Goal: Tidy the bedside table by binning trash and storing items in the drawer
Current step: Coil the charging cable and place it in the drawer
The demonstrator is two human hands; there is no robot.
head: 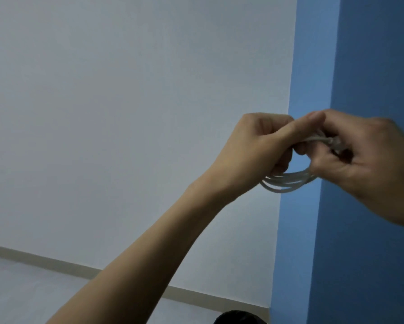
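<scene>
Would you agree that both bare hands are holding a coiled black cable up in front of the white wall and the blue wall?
Not quite: the coiled cable is white, not black, as the head view shows. The rest holds: the left hand and the right hand both grip it, raised in front of the white wall and the blue wall.

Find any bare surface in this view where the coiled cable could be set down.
Only the floor, bordered by the skirting under the white wall, is bare. No table or drawer is in view. It is crowded where the left hand and right hand meet on the coiled cable.
</scene>
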